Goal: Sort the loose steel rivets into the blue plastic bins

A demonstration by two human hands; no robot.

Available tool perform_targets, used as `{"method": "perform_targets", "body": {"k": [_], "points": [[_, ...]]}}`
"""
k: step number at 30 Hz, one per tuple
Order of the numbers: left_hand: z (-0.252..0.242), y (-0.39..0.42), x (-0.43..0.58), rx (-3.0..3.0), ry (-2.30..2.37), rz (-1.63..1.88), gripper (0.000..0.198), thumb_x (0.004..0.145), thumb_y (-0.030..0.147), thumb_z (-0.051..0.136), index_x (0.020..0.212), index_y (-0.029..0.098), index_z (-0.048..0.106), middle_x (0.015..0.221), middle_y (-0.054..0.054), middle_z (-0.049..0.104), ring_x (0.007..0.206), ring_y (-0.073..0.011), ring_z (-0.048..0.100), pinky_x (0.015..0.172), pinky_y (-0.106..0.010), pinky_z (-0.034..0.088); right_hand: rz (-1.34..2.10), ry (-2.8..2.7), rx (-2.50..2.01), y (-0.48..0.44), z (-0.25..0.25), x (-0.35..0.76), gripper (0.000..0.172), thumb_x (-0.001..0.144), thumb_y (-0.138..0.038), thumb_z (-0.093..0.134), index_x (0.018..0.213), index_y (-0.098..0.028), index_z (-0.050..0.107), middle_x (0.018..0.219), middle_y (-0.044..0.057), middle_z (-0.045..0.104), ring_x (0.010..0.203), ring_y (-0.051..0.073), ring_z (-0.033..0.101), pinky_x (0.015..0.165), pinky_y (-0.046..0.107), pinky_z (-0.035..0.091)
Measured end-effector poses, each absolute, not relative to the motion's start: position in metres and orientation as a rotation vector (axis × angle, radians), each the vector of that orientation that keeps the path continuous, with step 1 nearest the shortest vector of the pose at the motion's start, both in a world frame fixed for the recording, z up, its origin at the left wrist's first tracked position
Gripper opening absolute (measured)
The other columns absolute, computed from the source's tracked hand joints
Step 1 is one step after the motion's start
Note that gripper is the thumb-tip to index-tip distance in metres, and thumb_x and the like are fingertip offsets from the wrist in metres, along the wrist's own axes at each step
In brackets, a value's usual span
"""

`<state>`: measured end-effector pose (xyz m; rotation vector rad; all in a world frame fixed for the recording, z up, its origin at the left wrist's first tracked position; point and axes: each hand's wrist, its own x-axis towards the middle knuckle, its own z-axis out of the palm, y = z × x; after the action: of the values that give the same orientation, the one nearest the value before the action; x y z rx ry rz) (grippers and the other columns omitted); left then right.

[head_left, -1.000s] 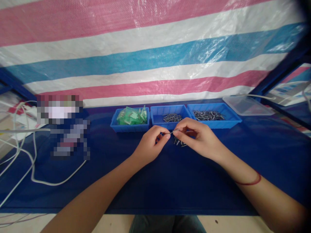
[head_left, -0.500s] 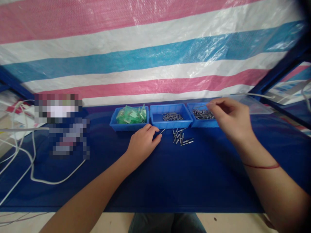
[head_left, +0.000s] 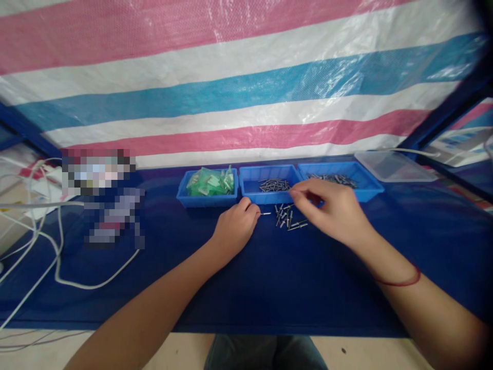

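A blind rivet (head_left: 265, 213) pokes out sideways from the closed thumb and fingers of my left hand (head_left: 236, 226), close to the table in front of the bins. My right hand (head_left: 331, 210) is pinched at the front right corner of the middle blue bin (head_left: 269, 198), above a loose pile of rivets (head_left: 284, 216). What its fingertips hold, if anything, is hidden. Several rivets lie inside the middle bin. More rivets fill part of the right blue bin (head_left: 370, 187), partly behind my right hand.
Green packets (head_left: 211, 182) fill the left blue bin (head_left: 208, 202). A clear plastic lid (head_left: 396, 167) lies at the back right. White cables (head_left: 57, 257) and blurred-out items occupy the left side. A striped plastic sheet (head_left: 231, 92) hangs behind the blue table (head_left: 269, 288).
My right hand has moved left and down from above the right bin, where a thin rivet showed at its fingertips. The rivet in my left hand has turned from slanted to nearly level.
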<state>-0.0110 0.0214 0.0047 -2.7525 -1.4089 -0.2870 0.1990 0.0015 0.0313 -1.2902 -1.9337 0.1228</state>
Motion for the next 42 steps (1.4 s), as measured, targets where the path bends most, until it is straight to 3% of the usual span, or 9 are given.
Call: {"method": "perform_targets", "body": {"k": [5, 11, 14, 18, 24, 42], "points": [[0.012, 0.018, -0.013, -2.79, -1.269, -0.373, 0.029, 0.098, 0.03, 0.029, 0.102, 0.019, 0.056, 0.106, -0.005, 0.054, 0.086, -0.0163, 0.059, 0.069, -0.027, 0.045, 0.152, -2.294, -1.22, 0.0, 0.019, 0.182, 0.024, 0.087, -0.027, 0.05, 0.105, -0.017, 0.064, 0.099, 0.01, 0.062, 0.086, 0.022, 0.062, 0.077, 0.035, 0.049], [0.02, 0.018, -0.014, -2.804, -1.134, -0.44, 0.028, 0.098, 0.027, 0.031, 0.096, 0.018, 0.057, 0.1, -0.006, 0.06, 0.085, -0.0187, 0.058, 0.074, -0.032, 0.041, 0.272, -2.301, -1.132, 0.003, 0.016, 0.18, 0.02, 0.088, -0.022, 0.049, 0.093, -0.018, 0.068, 0.093, 0.01, 0.061, 0.084, 0.021, 0.06, 0.077, 0.037, 0.049], [0.019, 0.018, -0.014, -2.921, -1.209, -0.751, 0.019, 0.094, 0.028, 0.04, 0.095, 0.018, 0.057, 0.098, -0.005, 0.062, 0.087, -0.0171, 0.058, 0.078, -0.03, 0.043, 0.4, -2.16, -1.1, 0.001, 0.019, 0.179, 0.017, 0.088, -0.022, 0.051, 0.091, -0.02, 0.068, 0.091, 0.008, 0.063, 0.081, 0.019, 0.06, 0.074, 0.035, 0.049], [0.016, 0.018, -0.014, -2.96, -1.528, -1.267, 0.016, 0.085, 0.031, 0.056, 0.095, 0.019, 0.057, 0.088, -0.002, 0.064, 0.076, -0.0133, 0.058, 0.071, -0.025, 0.045, 0.531, -1.994, -1.08, 0.0, 0.021, 0.178, 0.016, 0.087, -0.027, 0.054, 0.091, -0.022, 0.069, 0.088, 0.007, 0.065, 0.079, 0.018, 0.06, 0.068, 0.032, 0.049], [0.02, 0.017, -0.011, -3.03, -1.676, -1.542, 0.015, 0.085, 0.032, 0.057, 0.087, 0.018, 0.06, 0.081, -0.001, 0.063, 0.071, -0.0118, 0.056, 0.064, -0.024, 0.044, 0.635, -1.893, -1.086, -0.001, 0.024, 0.177, 0.016, 0.087, -0.03, 0.056, 0.091, -0.021, 0.069, 0.086, 0.005, 0.063, 0.072, 0.015, 0.057, 0.06, 0.028, 0.045], [0.023, 0.016, -0.01, -3.004, -1.438, -1.634, 0.007, 0.086, 0.024, 0.058, 0.087, 0.018, 0.062, 0.085, -0.002, 0.062, 0.077, -0.0118, 0.057, 0.073, -0.024, 0.047, 0.553, -1.896, -1.076, -0.001, 0.022, 0.178, 0.014, 0.085, -0.029, 0.058, 0.092, -0.023, 0.068, 0.087, 0.006, 0.065, 0.069, 0.016, 0.056, 0.06, 0.03, 0.046]]}}
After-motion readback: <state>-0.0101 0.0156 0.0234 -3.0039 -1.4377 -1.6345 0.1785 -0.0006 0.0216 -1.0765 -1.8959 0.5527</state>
